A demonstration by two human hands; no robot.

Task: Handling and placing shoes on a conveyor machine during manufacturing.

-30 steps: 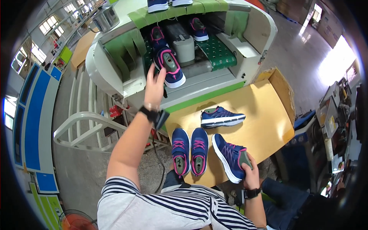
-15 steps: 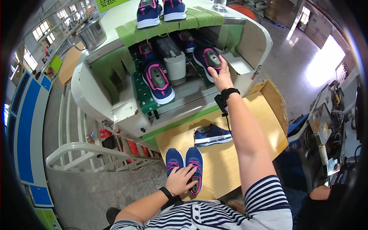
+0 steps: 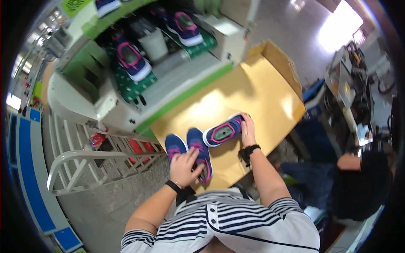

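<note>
Two navy sneakers with pink laces stand side by side on the tan board, the left sneaker (image 3: 174,144) and the right sneaker (image 3: 195,138). My left hand (image 3: 183,166) lies across them with its fingers apart, the thumb by the right sneaker's pink-edged opening. A third navy sneaker (image 3: 222,133) rests sole down just to the right, its grey insole facing up. Around its toe end, my right hand (image 3: 249,130) is closed, fingers on the far side. Part of that toe is hidden by the hand.
Beyond the board (image 3: 270,90) is a white machine with a green perforated bed (image 3: 131,87) carrying several more sneakers. A white metal rail (image 3: 84,158) stands at left. A cardboard flap (image 3: 284,63) rises at the board's right end. Another person (image 3: 358,181) is at the right.
My right hand has come back from a sneaker on the machine to the third sneaker. That sneaker has turned from its side onto its sole. The view has shifted.
</note>
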